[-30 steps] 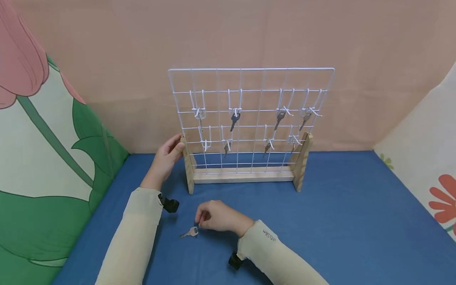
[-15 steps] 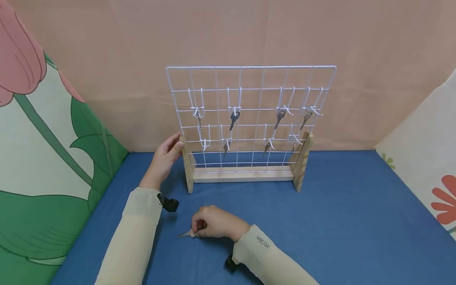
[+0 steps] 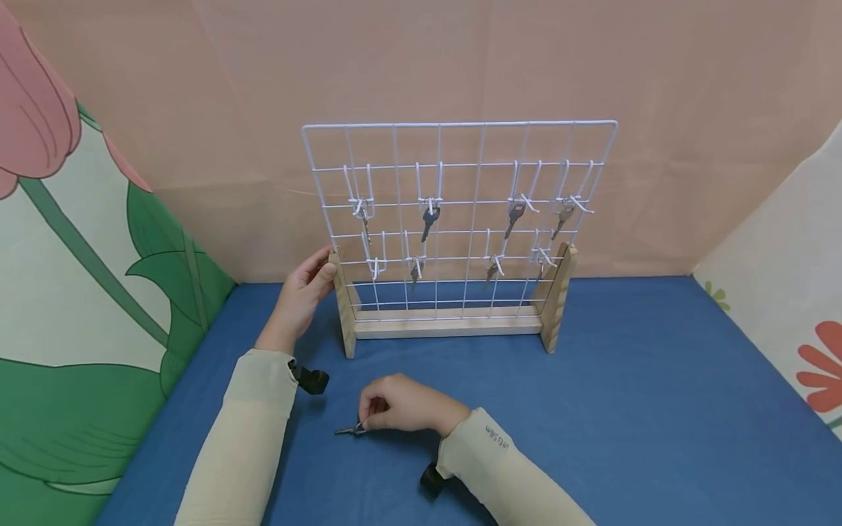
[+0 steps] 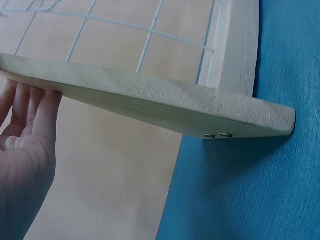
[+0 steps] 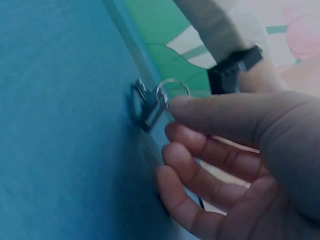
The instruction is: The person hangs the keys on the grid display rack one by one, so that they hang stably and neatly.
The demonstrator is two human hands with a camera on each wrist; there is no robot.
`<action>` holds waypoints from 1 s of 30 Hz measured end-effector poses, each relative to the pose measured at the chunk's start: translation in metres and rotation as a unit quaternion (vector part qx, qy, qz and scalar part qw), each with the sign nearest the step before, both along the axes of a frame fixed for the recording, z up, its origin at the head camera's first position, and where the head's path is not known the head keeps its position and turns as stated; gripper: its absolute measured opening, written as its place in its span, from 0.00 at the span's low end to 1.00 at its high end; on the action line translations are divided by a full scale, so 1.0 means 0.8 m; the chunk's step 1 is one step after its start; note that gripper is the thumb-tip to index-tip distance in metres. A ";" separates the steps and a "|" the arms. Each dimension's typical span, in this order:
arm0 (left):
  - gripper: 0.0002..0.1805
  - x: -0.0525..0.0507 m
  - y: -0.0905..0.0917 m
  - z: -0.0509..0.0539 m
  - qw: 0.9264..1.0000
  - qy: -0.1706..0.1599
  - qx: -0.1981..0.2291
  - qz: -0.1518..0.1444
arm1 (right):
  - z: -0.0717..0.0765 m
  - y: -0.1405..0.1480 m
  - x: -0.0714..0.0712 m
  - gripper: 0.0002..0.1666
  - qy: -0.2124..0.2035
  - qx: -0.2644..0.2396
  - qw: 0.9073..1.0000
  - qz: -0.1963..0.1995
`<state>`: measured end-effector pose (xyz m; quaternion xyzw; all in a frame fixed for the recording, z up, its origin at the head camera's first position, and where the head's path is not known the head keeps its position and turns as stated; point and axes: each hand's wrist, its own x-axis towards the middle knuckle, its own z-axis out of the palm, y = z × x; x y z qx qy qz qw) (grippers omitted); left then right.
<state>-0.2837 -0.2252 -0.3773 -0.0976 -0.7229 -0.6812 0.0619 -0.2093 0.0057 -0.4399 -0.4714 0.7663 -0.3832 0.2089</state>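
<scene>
My left hand (image 3: 302, 298) rests its fingertips against the outer side of the left wooden post (image 3: 344, 307) of a white wire grid rack (image 3: 460, 219). In the left wrist view, the fingers (image 4: 46, 117) are fairly straight against the wood. My right hand (image 3: 409, 403) pinches the metal ring (image 5: 172, 82) of a key (image 5: 150, 106) between thumb and index finger. The key (image 3: 349, 431) hangs from the ring just above the blue cloth, blurred in the right wrist view. The other right fingers curl loosely below the thumb.
Several white hooks hang on the grid in two rows. Most carry keys, such as a dark key (image 3: 430, 218) in the upper row. A lower-left hook (image 3: 376, 267) shows no key. Blue cloth (image 3: 658, 409) covers the table; a tan backdrop (image 3: 460, 58) stands behind.
My right hand has reached down to the key lying on the cloth, taken its ring and lifted it slightly. My left hand has stayed at the post.
</scene>
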 end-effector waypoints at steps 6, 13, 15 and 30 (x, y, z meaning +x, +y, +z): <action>0.35 -0.003 -0.002 0.000 1.000 0.001 -0.004 -0.005 | 0.008 0.013 -0.010 0.02 -0.013 -0.045 0.999 -0.028; 0.33 -0.002 -0.001 0.000 1.000 0.001 -0.002 -0.006 | 0.017 0.020 -0.011 0.03 -0.032 -0.135 0.982 -0.128; 0.33 -0.003 -0.002 -0.001 1.000 0.000 -0.002 -0.006 | 0.019 0.019 -0.010 0.04 -0.038 -0.164 0.973 -0.158; 0.34 -0.005 -0.003 -0.002 1.000 -0.004 -0.005 -0.005 | 0.051 0.002 -0.024 0.09 -0.126 -0.358 0.879 -0.290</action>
